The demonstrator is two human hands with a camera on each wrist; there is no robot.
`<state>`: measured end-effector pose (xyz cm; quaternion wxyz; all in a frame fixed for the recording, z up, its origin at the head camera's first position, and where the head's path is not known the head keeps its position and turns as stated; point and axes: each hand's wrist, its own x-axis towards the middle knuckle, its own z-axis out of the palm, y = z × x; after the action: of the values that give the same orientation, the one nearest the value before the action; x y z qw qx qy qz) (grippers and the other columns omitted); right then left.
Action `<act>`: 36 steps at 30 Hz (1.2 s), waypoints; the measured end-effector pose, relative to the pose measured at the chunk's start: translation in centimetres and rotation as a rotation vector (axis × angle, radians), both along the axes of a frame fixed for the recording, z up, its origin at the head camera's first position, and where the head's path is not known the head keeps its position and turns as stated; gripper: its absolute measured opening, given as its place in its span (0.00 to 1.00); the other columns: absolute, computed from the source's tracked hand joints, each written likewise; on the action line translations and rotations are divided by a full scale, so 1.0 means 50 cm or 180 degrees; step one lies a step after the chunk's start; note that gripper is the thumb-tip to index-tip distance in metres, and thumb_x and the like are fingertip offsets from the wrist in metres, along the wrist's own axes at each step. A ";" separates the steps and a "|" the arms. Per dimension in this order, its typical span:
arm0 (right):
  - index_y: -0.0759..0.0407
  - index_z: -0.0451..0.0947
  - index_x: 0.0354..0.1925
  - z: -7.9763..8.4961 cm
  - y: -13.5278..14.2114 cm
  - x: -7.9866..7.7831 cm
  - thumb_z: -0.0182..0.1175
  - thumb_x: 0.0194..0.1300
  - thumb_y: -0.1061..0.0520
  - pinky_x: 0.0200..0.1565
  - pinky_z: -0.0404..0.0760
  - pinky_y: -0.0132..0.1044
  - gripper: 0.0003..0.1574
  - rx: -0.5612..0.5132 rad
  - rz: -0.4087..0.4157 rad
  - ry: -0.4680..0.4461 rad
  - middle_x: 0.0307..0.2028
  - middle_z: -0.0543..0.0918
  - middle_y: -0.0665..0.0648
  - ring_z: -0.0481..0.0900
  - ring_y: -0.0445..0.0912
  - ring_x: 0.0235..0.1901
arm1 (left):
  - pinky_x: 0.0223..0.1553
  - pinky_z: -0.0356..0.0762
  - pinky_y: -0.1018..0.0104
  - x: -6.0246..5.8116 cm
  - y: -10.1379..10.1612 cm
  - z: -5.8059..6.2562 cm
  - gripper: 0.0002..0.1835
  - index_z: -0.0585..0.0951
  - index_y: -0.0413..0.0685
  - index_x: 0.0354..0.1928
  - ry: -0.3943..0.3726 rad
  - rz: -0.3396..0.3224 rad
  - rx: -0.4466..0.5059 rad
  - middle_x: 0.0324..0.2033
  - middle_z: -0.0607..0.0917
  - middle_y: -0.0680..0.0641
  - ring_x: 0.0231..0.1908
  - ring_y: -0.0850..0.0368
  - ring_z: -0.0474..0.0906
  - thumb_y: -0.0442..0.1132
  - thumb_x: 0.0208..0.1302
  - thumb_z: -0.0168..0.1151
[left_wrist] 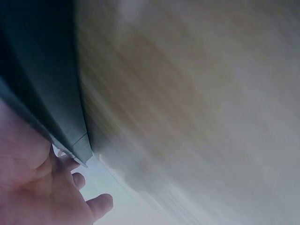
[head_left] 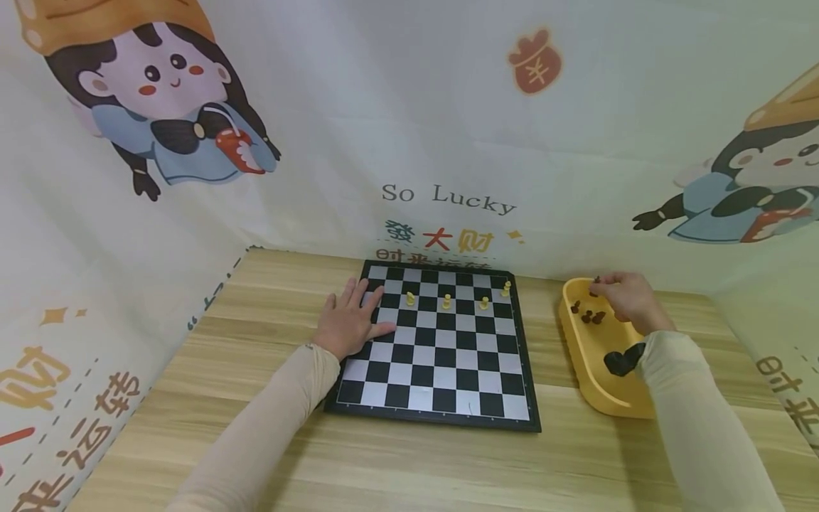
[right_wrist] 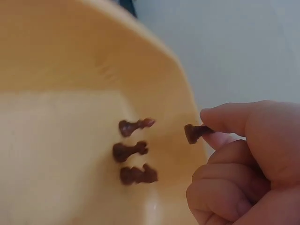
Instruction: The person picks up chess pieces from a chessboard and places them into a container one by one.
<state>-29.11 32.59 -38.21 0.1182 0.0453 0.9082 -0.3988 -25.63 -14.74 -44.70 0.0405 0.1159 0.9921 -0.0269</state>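
My left hand [head_left: 348, 323] lies with spread fingers over the left edge of a black-and-white chessboard [head_left: 419, 373]. In the left wrist view its palm [left_wrist: 37, 197] shows beside the board's dark side wall [left_wrist: 51, 79]. My right hand [head_left: 630, 299] pinches a small dark chess piece [right_wrist: 192, 134] between thumb and forefinger at the far end of a yellow tray [head_left: 582, 377]. The held piece points its base away from the fingers, which hide its top. Below it, three dark chess pieces [right_wrist: 130, 151] lie on their sides in the tray.
Several pale yellow chess pieces [head_left: 446, 301] stand along the far part of the board, a knight [head_left: 410, 299] among them. A wood-grain table [head_left: 409, 462] carries board and tray. Behind it hangs a printed cloth [head_left: 409, 107]. A black wrist device [head_left: 623, 360] overlaps the tray.
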 end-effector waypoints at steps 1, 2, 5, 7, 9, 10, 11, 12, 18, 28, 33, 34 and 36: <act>0.72 0.66 0.64 -0.004 0.002 -0.002 0.51 0.78 0.48 0.22 0.69 0.34 0.32 0.0019 0.0003 -0.0015 0.25 0.74 0.42 0.59 0.36 0.13 | 0.77 0.55 0.36 0.000 0.000 -0.001 0.44 0.54 0.54 0.82 -0.0001 0.0000 -0.0006 0.81 0.52 0.38 0.82 0.40 0.43 0.72 0.73 0.39; 0.73 0.66 0.64 -0.008 0.004 -0.003 0.51 0.78 0.48 0.22 0.69 0.34 0.31 0.0036 0.0008 -0.0023 0.25 0.75 0.42 0.59 0.36 0.13 | 0.77 0.55 0.36 0.000 0.000 -0.001 0.45 0.54 0.54 0.82 -0.0007 0.0003 -0.0014 0.81 0.51 0.39 0.82 0.40 0.42 0.72 0.73 0.38; 0.74 0.66 0.64 -0.020 0.011 -0.008 0.51 0.78 0.49 0.22 0.68 0.34 0.31 0.0082 0.0024 -0.0061 0.23 0.77 0.44 0.59 0.36 0.13 | 0.77 0.55 0.35 0.001 0.001 -0.001 0.45 0.54 0.54 0.82 0.0012 -0.0004 -0.0065 0.81 0.51 0.39 0.82 0.40 0.43 0.73 0.72 0.37; 0.74 0.67 0.64 -0.027 0.014 -0.008 0.51 0.78 0.50 0.22 0.68 0.34 0.31 0.0100 0.0005 -0.0070 0.29 0.81 0.47 0.59 0.36 0.13 | 0.76 0.55 0.35 0.001 0.001 -0.002 0.45 0.54 0.55 0.82 0.0027 -0.0011 -0.0090 0.81 0.52 0.39 0.82 0.40 0.43 0.73 0.72 0.36; 0.73 0.68 0.64 -0.032 0.017 -0.009 0.52 0.78 0.50 0.23 0.68 0.34 0.31 0.0107 -0.0015 -0.0101 0.35 0.83 0.49 0.58 0.36 0.14 | 0.76 0.56 0.35 0.002 0.002 0.000 0.45 0.54 0.55 0.81 0.0050 -0.0021 -0.0105 0.81 0.52 0.39 0.82 0.40 0.44 0.73 0.72 0.36; 0.73 0.68 0.64 -0.035 0.017 -0.009 0.52 0.77 0.50 0.23 0.68 0.35 0.30 0.0098 -0.0032 -0.0116 0.37 0.83 0.49 0.58 0.36 0.14 | 0.76 0.56 0.36 0.002 0.003 0.000 0.45 0.55 0.54 0.81 0.0063 -0.0028 -0.0112 0.81 0.53 0.39 0.82 0.40 0.44 0.73 0.72 0.36; 0.72 0.69 0.63 -0.038 0.018 -0.010 0.52 0.77 0.50 0.23 0.68 0.35 0.29 0.0095 -0.0050 -0.0139 0.37 0.83 0.49 0.58 0.36 0.14 | 0.76 0.56 0.36 0.002 0.003 0.001 0.45 0.54 0.55 0.82 0.0056 -0.0023 -0.0119 0.81 0.52 0.39 0.82 0.40 0.44 0.74 0.72 0.36; 0.71 0.70 0.62 -0.040 0.018 -0.010 0.53 0.77 0.50 0.23 0.68 0.35 0.28 0.0094 -0.0064 -0.0159 0.35 0.83 0.48 0.58 0.36 0.14 | 0.76 0.56 0.36 0.003 0.003 0.001 0.45 0.55 0.55 0.81 0.0066 -0.0026 -0.0124 0.81 0.53 0.39 0.82 0.40 0.44 0.74 0.72 0.36; 0.67 0.73 0.56 -0.047 0.017 -0.012 0.54 0.76 0.49 0.24 0.68 0.35 0.23 0.0110 -0.0056 -0.0222 0.25 0.78 0.40 0.59 0.37 0.15 | 0.76 0.57 0.36 0.004 0.002 0.003 0.45 0.55 0.55 0.81 0.0062 -0.0017 -0.0137 0.81 0.53 0.39 0.82 0.40 0.45 0.73 0.73 0.36; 0.72 0.70 0.61 -0.052 0.018 -0.012 0.53 0.76 0.52 0.20 0.66 0.32 0.27 0.0032 -0.0070 -0.0244 0.20 0.76 0.40 0.58 0.35 0.12 | 0.76 0.57 0.35 0.007 0.002 0.009 0.45 0.55 0.54 0.81 0.0078 -0.0049 -0.0102 0.81 0.53 0.39 0.82 0.40 0.45 0.73 0.72 0.36; 0.72 0.68 0.66 -0.053 0.018 -0.012 0.53 0.76 0.52 0.20 0.67 0.33 0.31 0.0073 -0.0050 -0.0197 0.29 0.81 0.47 0.59 0.35 0.12 | 0.76 0.56 0.35 0.007 0.003 0.009 0.45 0.55 0.54 0.81 0.0069 -0.0048 -0.0084 0.81 0.53 0.39 0.82 0.40 0.45 0.73 0.72 0.37; 0.72 0.68 0.66 -0.052 0.017 -0.011 0.53 0.76 0.52 0.21 0.67 0.33 0.31 0.0082 -0.0040 -0.0169 0.34 0.83 0.52 0.59 0.35 0.12 | 0.76 0.57 0.35 0.007 0.002 0.008 0.45 0.55 0.54 0.81 0.0068 -0.0048 -0.0083 0.81 0.53 0.39 0.82 0.39 0.45 0.73 0.73 0.37; 0.73 0.68 0.66 -0.049 0.014 -0.008 0.52 0.76 0.52 0.21 0.68 0.34 0.31 0.0082 -0.0020 -0.0097 0.46 0.83 0.63 0.58 0.36 0.13 | 0.76 0.56 0.35 0.006 0.002 0.005 0.45 0.55 0.54 0.81 0.0054 -0.0043 -0.0080 0.81 0.53 0.38 0.82 0.39 0.45 0.73 0.73 0.37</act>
<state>-29.50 33.30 -40.66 0.1303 0.0557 0.9113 -0.3867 -25.34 -14.65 -44.44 0.0333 0.1219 0.9911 -0.0406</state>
